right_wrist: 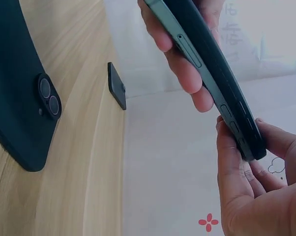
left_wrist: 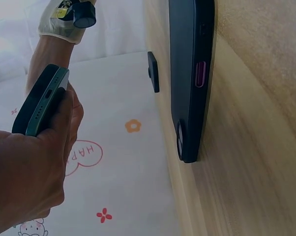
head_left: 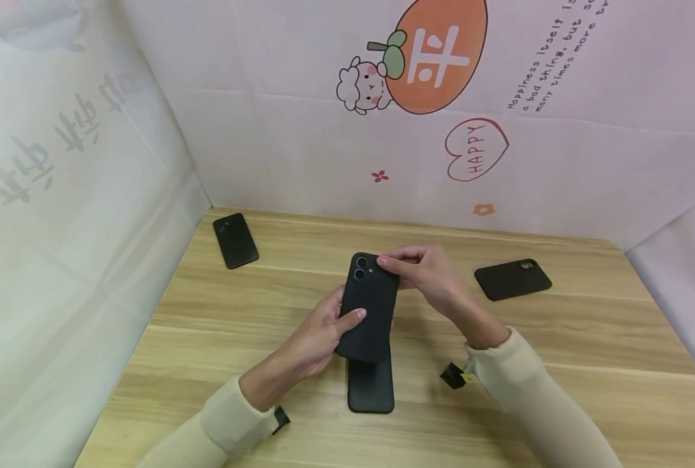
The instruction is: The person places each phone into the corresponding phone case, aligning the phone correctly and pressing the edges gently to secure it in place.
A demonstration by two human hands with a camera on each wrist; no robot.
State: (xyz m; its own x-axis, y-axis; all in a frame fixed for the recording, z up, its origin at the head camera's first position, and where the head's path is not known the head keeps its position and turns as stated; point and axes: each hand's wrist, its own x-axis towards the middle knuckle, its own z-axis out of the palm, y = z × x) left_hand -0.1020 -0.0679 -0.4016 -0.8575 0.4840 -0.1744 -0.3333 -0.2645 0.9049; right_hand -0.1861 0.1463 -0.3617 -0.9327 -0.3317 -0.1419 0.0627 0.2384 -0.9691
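Observation:
A green-framed phone (head_left: 370, 312) with a black case (right_wrist: 222, 64) over its back is held above the table, its two camera lenses facing up. My left hand (head_left: 318, 331) grips it around the lower part, thumb across the back. At its top corner my right hand (head_left: 429, 273) pinches it between thumb and fingers. The green frame shows along the side in the right wrist view, beside the black case. Directly below lies another black phone (head_left: 370, 390), partly hidden by the held one in the head view; its two lenses (right_wrist: 48, 96) show in the right wrist view.
At the back left of the wooden table (head_left: 288, 266) lies a small black phone-shaped piece (head_left: 236, 240). Toward the right lies another, with a camera opening (head_left: 513, 279). Printed white cloth walls (head_left: 277, 149) stand behind and at the sides. Small black devices (head_left: 454, 376) hang at both cuffs.

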